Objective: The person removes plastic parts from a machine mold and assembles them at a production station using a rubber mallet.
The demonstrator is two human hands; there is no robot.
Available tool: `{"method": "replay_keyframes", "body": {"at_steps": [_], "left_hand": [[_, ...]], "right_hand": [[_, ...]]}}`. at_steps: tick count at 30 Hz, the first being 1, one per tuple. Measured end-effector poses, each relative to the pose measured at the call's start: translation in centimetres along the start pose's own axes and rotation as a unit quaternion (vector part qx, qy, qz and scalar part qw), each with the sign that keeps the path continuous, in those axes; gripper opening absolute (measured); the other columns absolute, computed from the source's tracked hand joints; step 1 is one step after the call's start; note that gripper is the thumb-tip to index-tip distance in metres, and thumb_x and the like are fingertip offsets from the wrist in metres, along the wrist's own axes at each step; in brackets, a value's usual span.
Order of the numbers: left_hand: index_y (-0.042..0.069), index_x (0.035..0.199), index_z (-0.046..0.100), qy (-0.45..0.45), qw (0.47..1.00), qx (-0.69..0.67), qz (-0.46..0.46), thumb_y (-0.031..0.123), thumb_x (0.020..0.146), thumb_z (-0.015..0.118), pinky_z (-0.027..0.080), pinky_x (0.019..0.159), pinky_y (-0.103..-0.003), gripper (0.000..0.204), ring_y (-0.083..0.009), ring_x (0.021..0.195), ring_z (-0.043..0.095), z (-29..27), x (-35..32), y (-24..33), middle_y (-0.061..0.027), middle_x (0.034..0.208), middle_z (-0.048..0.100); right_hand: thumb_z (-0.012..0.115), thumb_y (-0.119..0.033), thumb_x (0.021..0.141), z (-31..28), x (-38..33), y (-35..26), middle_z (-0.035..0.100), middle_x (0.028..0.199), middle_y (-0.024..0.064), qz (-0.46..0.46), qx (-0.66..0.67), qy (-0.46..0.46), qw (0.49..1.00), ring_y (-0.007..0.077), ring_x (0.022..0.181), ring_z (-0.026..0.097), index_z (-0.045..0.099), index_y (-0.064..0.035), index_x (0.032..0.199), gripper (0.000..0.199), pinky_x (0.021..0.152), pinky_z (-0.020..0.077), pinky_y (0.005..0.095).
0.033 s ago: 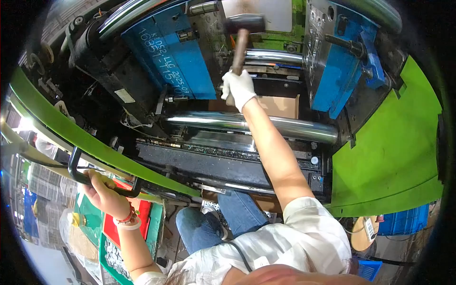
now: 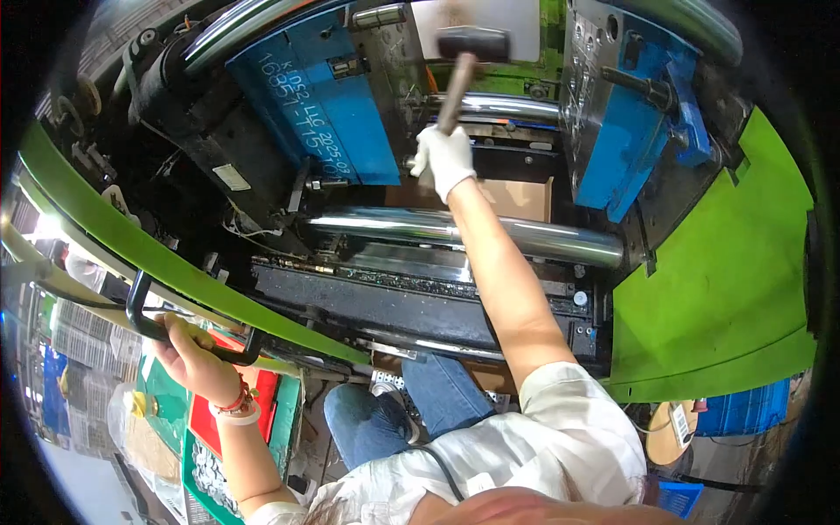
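Bright green sheet metal, in the form of a broad panel (image 2: pixel 717 271) at right and a curved, narrow door edge (image 2: pixel 105 223) at left, flanks a dark industrial machine. Two blue-painted metal blocks, one at left (image 2: pixel 319 101) and one at right (image 2: pixel 617 144), face each other across a gap; a thick, polished steel cylindrical bar (image 2: pixel 560 238) runs below them. Right hand (image 2: pixel 447 162), in a white fabric glove: fingers closed around the handle of a hammer (image 2: pixel 457 94) with a brown shaft and a dark, blunt head. The hammer lies within the gap, nearer the left block, its shaft tilted and its head uppermost and blurred; contact between head and machine cannot be determined. Left hand (image 2: pixel 192 354), bare: fingers curled around a black, U-shaped handle (image 2: pixel 135 297) beside the door edge. Below the left hand, a green tray (image 2: pixel 293 420) contains red pieces.
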State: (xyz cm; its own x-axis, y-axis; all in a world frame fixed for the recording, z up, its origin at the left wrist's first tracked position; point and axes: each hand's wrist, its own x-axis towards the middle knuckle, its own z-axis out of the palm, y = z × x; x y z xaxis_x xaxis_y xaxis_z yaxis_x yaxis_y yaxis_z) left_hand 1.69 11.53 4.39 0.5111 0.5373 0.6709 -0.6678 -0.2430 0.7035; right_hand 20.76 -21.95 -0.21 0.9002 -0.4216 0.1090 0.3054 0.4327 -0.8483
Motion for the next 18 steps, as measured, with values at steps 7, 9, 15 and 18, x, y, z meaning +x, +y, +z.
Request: {"method": "replay_keyframes", "body": {"at_steps": [7, 9, 15, 18], "left_hand": [[0.003, 0.102, 0.055, -0.007, 1.0, -0.001, 0.01, 0.012, 0.093, 0.052, 0.028, 0.047, -0.018, 0.012, -0.0029, 0.051, 0.033, 0.0, 0.1, -0.2, 0.0042, 0.065, 0.04], [0.003, 0.101, 0.055, 0.002, 1.0, -0.012, 0.009, 0.012, 0.093, 0.052, 0.028, 0.047, -0.018, 0.012, -0.0031, 0.051, 0.034, -0.1, 0.1, -0.5, 0.004, 0.064, 0.041], [0.0, 0.106, 0.051, 0.004, 1.0, -0.01, 0.005, 0.008, 0.094, 0.047, 0.028, 0.045, -0.019, 0.015, -0.0031, 0.05, 0.034, -0.1, 0.0, -0.1, 0.0029, 0.066, 0.043], [0.001, 0.106, 0.051, -0.005, 1.0, -0.006, 0.018, 0.008, 0.094, 0.047, 0.028, 0.046, -0.018, 0.015, -0.0026, 0.05, 0.035, 0.0, 0.1, -0.3, 0.0027, 0.068, 0.043]], "right_hand": [[0.056, -0.005, 0.08, 1.2, 6.4, 1.9, 0.048, 0.05, 0.0076, 0.126, -0.076, -0.006, 0.989, 0.0221, 0.039, 0.049, 0.049, -0.0035, 0.074, 0.009, 0.038, 0.0444, 0.039], [0.06, -0.006, 0.079, 0.9, 4.4, 3.1, 0.05, 0.052, 0.0075, 0.121, -0.027, -0.064, 0.99, 0.0219, 0.04, 0.049, 0.052, -0.0028, 0.077, 0.009, 0.04, 0.044, 0.0388], [0.053, -0.004, 0.084, -2.7, 5.2, 0.3, 0.047, 0.052, 0.0055, 0.009, 0.034, 0.02, 0.999, 0.0191, 0.038, 0.049, 0.05, -0.0031, 0.077, 0.007, 0.036, 0.0448, 0.0346], [0.052, -0.005, 0.084, -1.8, 6.6, 0.1, 0.049, 0.051, 0.0063, -0.026, 0.082, 0.083, 0.993, 0.0201, 0.036, 0.049, 0.051, -0.003, 0.075, 0.009, 0.034, 0.0444, 0.036]]}}
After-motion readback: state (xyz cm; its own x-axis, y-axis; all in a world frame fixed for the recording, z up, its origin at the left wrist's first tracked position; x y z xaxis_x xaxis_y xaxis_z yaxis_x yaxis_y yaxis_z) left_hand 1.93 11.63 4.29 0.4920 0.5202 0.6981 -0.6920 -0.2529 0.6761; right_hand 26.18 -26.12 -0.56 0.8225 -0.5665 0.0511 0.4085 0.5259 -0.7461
